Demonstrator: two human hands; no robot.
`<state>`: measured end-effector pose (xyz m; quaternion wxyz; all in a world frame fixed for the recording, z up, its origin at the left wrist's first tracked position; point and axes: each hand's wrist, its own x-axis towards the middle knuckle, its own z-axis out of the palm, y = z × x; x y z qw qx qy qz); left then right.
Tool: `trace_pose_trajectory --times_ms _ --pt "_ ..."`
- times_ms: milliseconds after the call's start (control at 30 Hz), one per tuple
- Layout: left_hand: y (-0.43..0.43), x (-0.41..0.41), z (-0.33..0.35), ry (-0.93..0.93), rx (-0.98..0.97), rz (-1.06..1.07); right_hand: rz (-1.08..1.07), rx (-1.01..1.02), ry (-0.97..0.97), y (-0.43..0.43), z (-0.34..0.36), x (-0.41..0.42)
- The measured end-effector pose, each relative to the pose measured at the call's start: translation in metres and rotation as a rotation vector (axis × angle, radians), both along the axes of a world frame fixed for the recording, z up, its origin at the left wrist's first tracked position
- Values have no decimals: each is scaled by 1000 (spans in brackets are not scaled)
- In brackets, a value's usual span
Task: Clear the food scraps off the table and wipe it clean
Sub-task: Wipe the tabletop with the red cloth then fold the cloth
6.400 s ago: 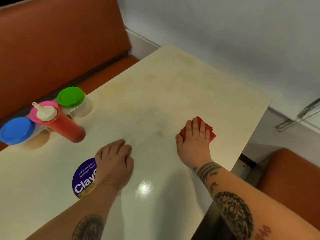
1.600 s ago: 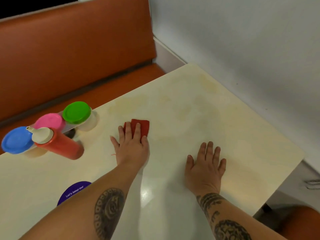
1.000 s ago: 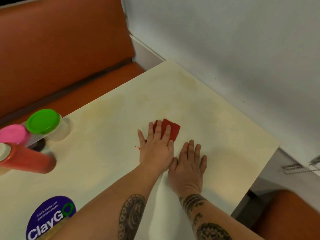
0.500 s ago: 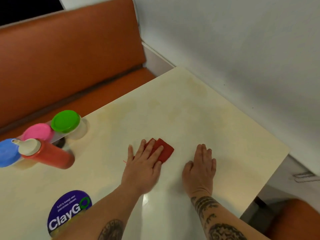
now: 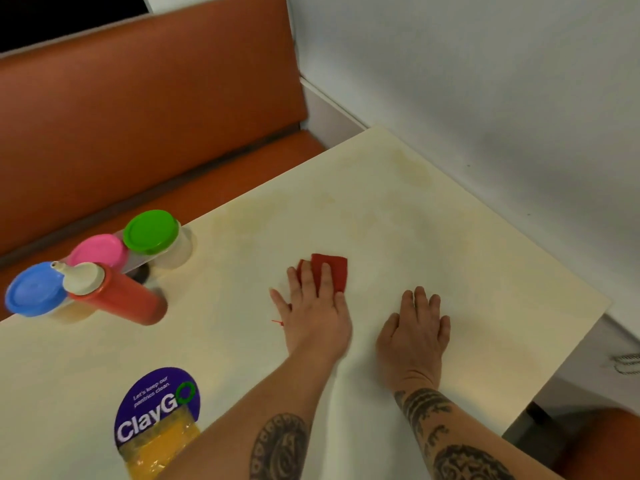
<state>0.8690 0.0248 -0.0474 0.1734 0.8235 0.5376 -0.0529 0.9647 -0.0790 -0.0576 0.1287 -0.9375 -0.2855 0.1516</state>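
A folded red cloth (image 5: pixel 333 270) lies on the cream table (image 5: pixel 398 220), near its middle. My left hand (image 5: pixel 315 313) presses flat on the cloth's near part, fingers straight. My right hand (image 5: pixel 415 327) rests flat on the bare table just to the right of it, fingers straight, holding nothing. Faint yellowish stains mark the table's far part. A short red thread shows beside my left wrist.
At the left stand jars with a green lid (image 5: pixel 151 231), a pink lid (image 5: pixel 97 251) and a blue lid (image 5: pixel 34 288), plus a red squeeze bottle (image 5: pixel 117 296). A purple sticker (image 5: pixel 157 407) is at the near edge. An orange bench (image 5: pixel 156 109) lies behind, a white wall (image 5: pixel 485 81) at the right.
My left hand has slid the cloth slightly away from me and turned it straighter. My right hand stays flat on the table to its right.
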Motion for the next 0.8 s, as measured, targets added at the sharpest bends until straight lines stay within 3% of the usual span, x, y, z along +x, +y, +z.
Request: trace_pose_trajectory --times_ms 133,233,367,533,667,800 --pt "-14 -4 11 -122 -154 -108 -11 33 12 0 -1 1" --pt "15 -50 16 -163 -55 -101 -13 48 0 1 -3 0" --pt "60 -130 13 -201 46 81 45 -26 -92 0 -2 -8" --pt "91 -174 -4 -254 112 123 330 176 -112 54 15 -42" --pt "94 -161 -11 -269 109 53 440 -94 -93 101 10 -68" --pt "92 -154 -13 -232 156 54 723 42 -187 107 2 -81"
